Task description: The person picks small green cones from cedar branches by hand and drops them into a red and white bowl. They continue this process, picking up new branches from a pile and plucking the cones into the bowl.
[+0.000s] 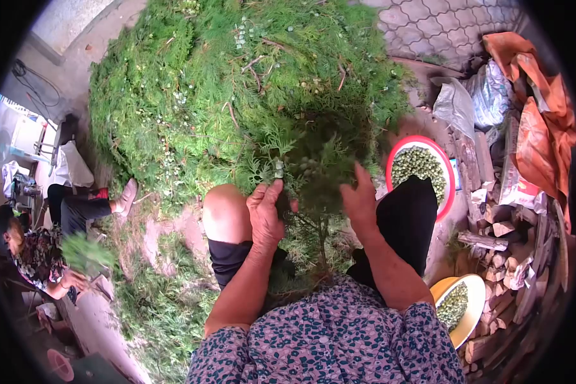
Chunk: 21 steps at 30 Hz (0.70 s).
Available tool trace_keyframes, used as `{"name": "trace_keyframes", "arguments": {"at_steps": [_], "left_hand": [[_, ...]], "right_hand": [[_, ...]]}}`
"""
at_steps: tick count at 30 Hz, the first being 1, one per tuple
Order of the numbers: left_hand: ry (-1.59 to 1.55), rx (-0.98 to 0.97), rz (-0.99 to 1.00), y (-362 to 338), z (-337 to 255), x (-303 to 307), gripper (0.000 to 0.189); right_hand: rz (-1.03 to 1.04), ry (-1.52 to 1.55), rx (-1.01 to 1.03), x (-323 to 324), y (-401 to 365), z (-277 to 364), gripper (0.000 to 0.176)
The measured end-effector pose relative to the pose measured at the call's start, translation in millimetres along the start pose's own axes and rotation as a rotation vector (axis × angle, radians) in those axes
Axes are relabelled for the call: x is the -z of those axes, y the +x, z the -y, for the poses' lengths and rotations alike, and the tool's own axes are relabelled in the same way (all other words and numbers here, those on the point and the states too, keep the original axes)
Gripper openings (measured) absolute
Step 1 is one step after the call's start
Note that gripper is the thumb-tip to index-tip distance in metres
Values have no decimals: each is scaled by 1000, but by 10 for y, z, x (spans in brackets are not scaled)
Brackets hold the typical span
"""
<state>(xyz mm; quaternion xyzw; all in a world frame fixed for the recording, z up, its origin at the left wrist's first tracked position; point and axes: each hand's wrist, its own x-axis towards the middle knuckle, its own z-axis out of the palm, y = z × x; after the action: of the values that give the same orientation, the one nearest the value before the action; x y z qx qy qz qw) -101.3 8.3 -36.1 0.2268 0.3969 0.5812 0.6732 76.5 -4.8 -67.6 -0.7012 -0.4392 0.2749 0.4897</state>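
Observation:
My left hand (265, 208) is closed on a leafy evergreen branch, its thumb and finger just below a small pale-green cone (279, 166). The dark evergreen branch (322, 233) stands between my knees, with its bushy top blurred by motion. On the other side of it, my right hand (360, 197) has its thumb and a finger apart, close to the leaves. Nothing shows between those fingers, though some of the hand is hidden. A large heap of cut evergreen branches (192, 109) spreads in front of me.
Right of my knee stands a red-rimmed basin (390, 168) of small green cones. A yellow basin (477, 307) with more cones sits nearer, beside stacked firewood (499, 269). Orange sacking (544, 128) lies at far right. Another person (38, 256) sits at left holding a sprig (86, 253).

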Motion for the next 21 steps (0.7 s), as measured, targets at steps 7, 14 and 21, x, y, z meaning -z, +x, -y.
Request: {"name": "trace_keyframes", "arguments": {"at_steps": [7, 14, 21], "left_hand": [[232, -54, 28, -117, -36, -148, 24], [374, -38, 55, -159, -92, -181, 18], [335, 34, 0, -137, -70, -156, 16]], "right_hand": [[355, 183, 496, -27, -96, 873, 21], [355, 242, 374, -136, -71, 746, 12], [560, 998, -404, -41, -70, 596, 11]]}}
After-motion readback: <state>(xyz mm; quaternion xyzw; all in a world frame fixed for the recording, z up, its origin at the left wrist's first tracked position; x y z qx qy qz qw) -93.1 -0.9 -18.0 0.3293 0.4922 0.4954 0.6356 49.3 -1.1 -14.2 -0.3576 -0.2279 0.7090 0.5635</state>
